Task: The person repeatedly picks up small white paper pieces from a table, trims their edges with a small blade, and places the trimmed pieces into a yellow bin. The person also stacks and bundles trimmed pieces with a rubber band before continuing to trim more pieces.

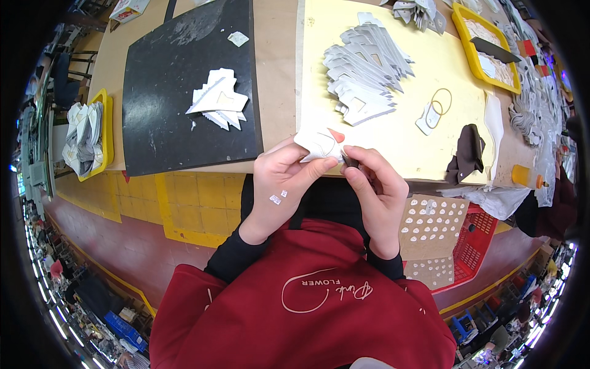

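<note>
My left hand [284, 178] pinches a small white cut piece [314, 142], which has a curved outline on it and an orange-red patch at one edge. Close against its right side, my right hand [380, 179] grips a small dark object [351, 162], mostly hidden by the fingers. Both hands meet over the table's near edge. Two tiny white stickers [275, 200] cling to the back of my left hand. Beyond the hands, a fanned stack of grey-white cut pieces [367, 67] lies on the yellow sheet [418, 147]; a smaller pile [221, 101] rests on the black mat [184, 144].
Yellow trays stand at the left [109, 132] and far right [460, 27]. Two rubber bands [447, 92], a dark cloth [468, 150] and a yellow bottle [525, 176] are on the right. Below the table edge, a red basket [479, 237] holds cardboard [424, 246] bearing small white pieces.
</note>
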Demonstrator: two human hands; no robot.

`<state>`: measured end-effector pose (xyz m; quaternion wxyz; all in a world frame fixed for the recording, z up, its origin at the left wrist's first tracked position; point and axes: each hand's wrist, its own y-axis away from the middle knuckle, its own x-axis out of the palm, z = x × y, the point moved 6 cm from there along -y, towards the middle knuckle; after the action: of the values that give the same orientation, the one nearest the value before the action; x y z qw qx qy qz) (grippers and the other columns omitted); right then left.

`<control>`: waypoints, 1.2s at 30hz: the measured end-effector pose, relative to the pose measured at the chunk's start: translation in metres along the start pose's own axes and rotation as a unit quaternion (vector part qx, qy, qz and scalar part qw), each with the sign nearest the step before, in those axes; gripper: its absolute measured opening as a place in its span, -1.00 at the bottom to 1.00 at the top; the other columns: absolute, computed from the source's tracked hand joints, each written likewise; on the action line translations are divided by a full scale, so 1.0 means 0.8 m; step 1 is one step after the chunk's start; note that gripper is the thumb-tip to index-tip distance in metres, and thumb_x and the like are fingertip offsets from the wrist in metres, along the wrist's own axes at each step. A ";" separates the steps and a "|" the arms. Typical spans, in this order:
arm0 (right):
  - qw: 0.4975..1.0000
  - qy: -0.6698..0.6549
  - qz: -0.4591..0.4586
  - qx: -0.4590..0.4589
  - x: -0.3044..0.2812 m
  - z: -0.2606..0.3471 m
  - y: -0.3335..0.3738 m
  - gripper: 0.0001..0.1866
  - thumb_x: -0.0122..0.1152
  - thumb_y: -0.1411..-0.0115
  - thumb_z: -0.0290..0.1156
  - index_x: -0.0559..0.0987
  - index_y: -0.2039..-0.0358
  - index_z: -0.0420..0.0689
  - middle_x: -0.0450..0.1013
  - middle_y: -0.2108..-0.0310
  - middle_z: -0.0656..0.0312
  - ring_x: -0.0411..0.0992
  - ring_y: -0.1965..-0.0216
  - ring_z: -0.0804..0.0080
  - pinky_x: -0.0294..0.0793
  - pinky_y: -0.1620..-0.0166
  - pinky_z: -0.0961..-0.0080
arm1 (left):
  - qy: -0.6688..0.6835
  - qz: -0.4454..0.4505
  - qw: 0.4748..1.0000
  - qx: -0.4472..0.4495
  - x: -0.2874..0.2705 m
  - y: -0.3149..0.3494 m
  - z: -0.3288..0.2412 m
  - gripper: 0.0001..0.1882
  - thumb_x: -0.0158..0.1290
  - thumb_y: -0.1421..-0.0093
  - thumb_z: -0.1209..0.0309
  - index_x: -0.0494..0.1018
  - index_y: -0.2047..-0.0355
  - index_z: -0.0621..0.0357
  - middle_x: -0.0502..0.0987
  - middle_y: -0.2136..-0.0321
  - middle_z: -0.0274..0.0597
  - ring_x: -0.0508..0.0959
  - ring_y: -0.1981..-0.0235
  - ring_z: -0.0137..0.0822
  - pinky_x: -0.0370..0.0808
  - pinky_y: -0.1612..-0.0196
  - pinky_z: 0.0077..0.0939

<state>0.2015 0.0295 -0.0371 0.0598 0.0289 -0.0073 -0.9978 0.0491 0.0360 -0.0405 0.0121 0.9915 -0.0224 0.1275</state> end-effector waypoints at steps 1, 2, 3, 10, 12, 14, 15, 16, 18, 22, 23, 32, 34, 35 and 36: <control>1.000 0.015 0.008 -0.008 0.000 0.002 0.000 -0.73 0.18 -0.21 -0.64 0.58 0.05 -0.25 0.47 0.34 0.28 0.32 0.42 0.68 0.30 0.34 0.75 | -0.005 -0.003 1.000 0.005 0.000 0.000 0.000 -0.73 0.10 -0.21 0.66 0.50 0.06 0.46 0.55 0.07 -0.07 0.57 0.11 -0.38 0.56 0.05 -0.55; 0.999 0.029 0.015 -0.017 -0.001 0.003 0.000 -0.72 0.18 -0.21 -0.66 0.56 0.04 -0.28 0.46 0.32 0.28 0.33 0.38 0.67 0.31 0.30 0.76 | -0.009 -0.005 1.000 0.010 0.001 0.000 0.000 -0.73 0.11 -0.21 0.66 0.50 0.06 0.46 0.55 0.07 -0.07 0.58 0.11 -0.38 0.57 0.05 -0.55; 0.998 0.044 0.023 -0.025 0.000 0.005 -0.001 -0.71 0.17 -0.21 -0.68 0.55 0.03 -0.32 0.46 0.29 0.29 0.34 0.35 0.66 0.32 0.27 0.77 | -0.013 -0.008 1.000 0.015 0.001 -0.001 0.000 -0.73 0.11 -0.21 0.66 0.50 0.06 0.46 0.55 0.07 -0.07 0.58 0.11 -0.38 0.57 0.04 -0.55; 0.954 -0.269 0.025 0.129 0.007 -0.023 0.002 -0.73 0.13 -0.29 -0.55 0.53 0.00 -0.26 0.46 0.31 0.25 0.27 0.48 0.66 0.25 0.42 0.74 | 0.000 0.003 1.000 -0.020 0.002 0.001 -0.004 -0.74 0.12 -0.21 0.64 0.51 0.08 0.47 0.55 0.06 -0.08 0.58 0.10 -0.37 0.56 0.04 -0.55; 0.865 -0.454 0.069 0.201 0.011 -0.040 0.002 -0.73 0.09 -0.32 -0.53 0.51 -0.01 -0.27 0.43 0.32 0.24 0.23 0.50 0.67 0.22 0.43 0.74 | 0.030 0.010 0.999 -0.023 -0.001 0.000 0.003 -0.74 0.12 -0.21 0.64 0.51 0.08 0.47 0.55 0.05 -0.08 0.58 0.11 -0.37 0.55 0.04 -0.56; 0.894 -0.422 0.012 0.146 0.003 -0.034 -0.001 -0.74 0.08 -0.32 -0.51 0.50 0.00 -0.27 0.41 0.33 0.23 0.18 0.51 0.67 0.17 0.46 0.74 | 0.036 -0.030 0.999 -0.021 -0.004 -0.004 0.003 -0.77 0.13 -0.20 0.63 0.53 0.13 0.49 0.55 0.05 -0.06 0.58 0.13 -0.38 0.54 0.08 -0.56; 0.906 -0.406 -0.015 0.120 0.000 -0.029 0.000 -0.74 0.07 -0.32 -0.50 0.50 0.00 -0.27 0.40 0.34 0.23 0.15 0.52 0.68 0.14 0.47 0.74 | 0.038 -0.052 0.998 -0.021 -0.007 -0.007 0.003 -0.79 0.13 -0.19 0.63 0.54 0.16 0.50 0.56 0.06 -0.05 0.59 0.14 -0.38 0.53 0.10 -0.56; 0.942 -0.330 -0.032 0.061 -0.006 -0.017 0.002 -0.77 0.08 -0.30 -0.57 0.51 0.05 -0.28 0.42 0.30 0.21 0.24 0.49 0.64 0.24 0.42 0.73 | -0.012 -0.054 0.998 0.000 -0.010 -0.011 0.004 -0.81 0.14 -0.17 0.62 0.54 0.20 0.49 0.56 0.07 -0.03 0.59 0.15 -0.37 0.52 0.12 -0.56; 0.989 -0.111 -0.037 -0.086 0.000 0.013 0.004 -0.79 0.24 -0.13 -0.68 0.60 0.18 -0.27 0.47 0.37 0.19 0.42 0.44 0.53 0.41 0.36 0.64 | -0.113 -0.057 0.991 0.039 -0.015 -0.021 0.010 -0.85 0.16 -0.13 0.59 0.55 0.30 0.48 0.58 0.09 -0.01 0.61 0.17 -0.34 0.50 0.16 -0.55; 0.946 0.185 -0.006 -0.267 0.033 0.036 0.008 -0.65 0.38 0.09 -0.63 0.69 0.22 -0.10 0.46 0.44 0.25 0.43 0.55 0.43 0.39 0.50 0.56 | -0.287 -0.073 0.952 0.076 -0.007 -0.032 -0.012 -0.85 0.21 -0.03 0.52 0.51 0.49 0.41 0.58 0.13 -0.02 0.62 0.21 -0.21 0.48 0.21 -0.50; 0.939 0.213 0.002 -0.269 0.038 0.035 0.008 -0.64 0.37 0.10 -0.62 0.69 0.21 -0.07 0.45 0.45 0.26 0.42 0.55 0.44 0.38 0.51 0.55 | -0.313 -0.078 0.942 0.097 -0.008 -0.033 -0.015 -0.85 0.20 -0.02 0.52 0.51 0.49 0.41 0.59 0.13 -0.03 0.62 0.21 -0.20 0.48 0.22 -0.48; 0.956 0.177 0.198 -0.125 0.021 0.043 0.005 -0.47 0.20 -0.04 -0.71 0.54 -0.08 -0.16 0.41 0.43 0.20 0.35 0.53 0.51 0.32 0.44 0.62 | -0.117 -0.077 0.990 -0.013 -0.037 -0.029 0.025 -0.90 0.12 -0.08 0.58 0.41 0.43 0.33 0.52 0.37 -0.19 0.51 0.32 -0.51 0.44 0.22 -0.58; 0.994 0.082 0.050 -0.043 -0.010 0.029 0.005 -0.42 0.28 -0.02 -0.67 0.51 -0.12 -0.14 0.42 0.40 0.31 0.26 0.58 0.60 0.28 0.45 0.68 | -0.018 -0.027 0.995 -0.097 -0.030 -0.025 0.021 -0.89 0.10 -0.11 0.58 0.40 0.36 0.32 0.47 0.40 -0.28 0.45 0.32 -0.57 0.44 0.22 -0.61; 0.999 0.034 -0.027 0.015 -0.024 0.021 0.005 -0.43 0.28 -0.03 -0.67 0.50 -0.12 -0.17 0.42 0.38 0.34 0.21 0.58 0.69 0.24 0.45 0.71 | 0.032 -0.001 0.990 -0.139 -0.025 -0.023 0.019 -0.87 0.09 -0.12 0.58 0.39 0.32 0.31 0.44 0.42 -0.32 0.43 0.32 -0.60 0.44 0.22 -0.62; 0.999 -0.005 -0.039 0.035 -0.026 0.019 0.003 -0.48 0.29 -0.05 -0.66 0.52 -0.08 -0.18 0.40 0.40 0.37 0.19 0.56 0.72 0.22 0.45 0.72 | 0.041 0.029 0.986 -0.159 -0.019 -0.020 0.019 -0.84 0.07 -0.15 0.57 0.38 0.25 0.30 0.46 0.39 -0.37 0.45 0.29 -0.62 0.44 0.18 -0.62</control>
<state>0.2215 0.0297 -0.0209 0.0201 0.0259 -0.0415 -0.9986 0.0389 0.0520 -0.0593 0.1666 0.9699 -0.0703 0.1628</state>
